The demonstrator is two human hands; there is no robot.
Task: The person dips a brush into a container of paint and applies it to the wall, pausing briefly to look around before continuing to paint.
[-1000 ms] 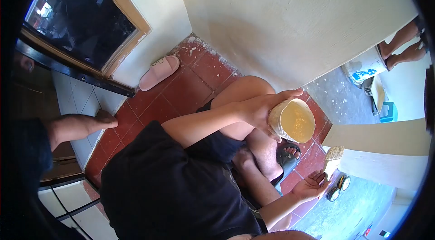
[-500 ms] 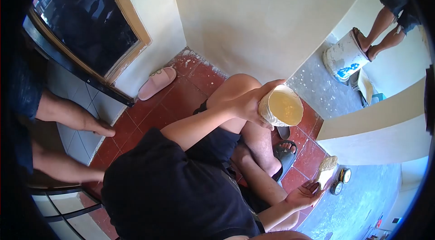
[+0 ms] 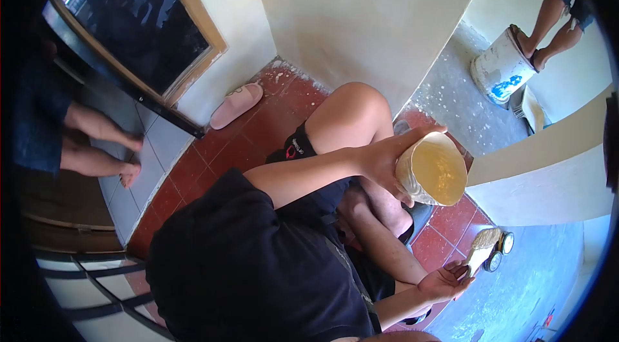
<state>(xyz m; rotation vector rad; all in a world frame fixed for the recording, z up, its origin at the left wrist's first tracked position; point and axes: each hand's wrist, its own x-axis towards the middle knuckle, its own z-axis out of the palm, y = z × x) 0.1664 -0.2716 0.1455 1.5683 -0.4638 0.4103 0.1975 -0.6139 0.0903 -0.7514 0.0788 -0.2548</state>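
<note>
My left hand [image 3: 387, 164] is wrapped round the side of a cream-coloured paint cup [image 3: 401, 174], tilted so its mouth faces me. Pale yellow paint [image 3: 442, 168] shows inside it. Lower down, my right hand [image 3: 445, 282] grips a wide paintbrush [image 3: 482, 250] by its handle. The brush's light bristles point away from me and hang apart from the cup. Both hands are out in front of my bent legs [image 3: 351, 116].
Two small round tins [image 3: 492, 261] stand beyond the brush. A pink slipper [image 3: 237, 106] lies on red tiles by the wall. Another person's bare legs [image 3: 97, 142] are at left by the doorway; someone else stands on a paint-stained bucket [image 3: 503, 68].
My left hand and the cup have shifted right and down in view; the brush has shifted slightly right. At left, the other person's feet have moved back onto the pale tiles.
</note>
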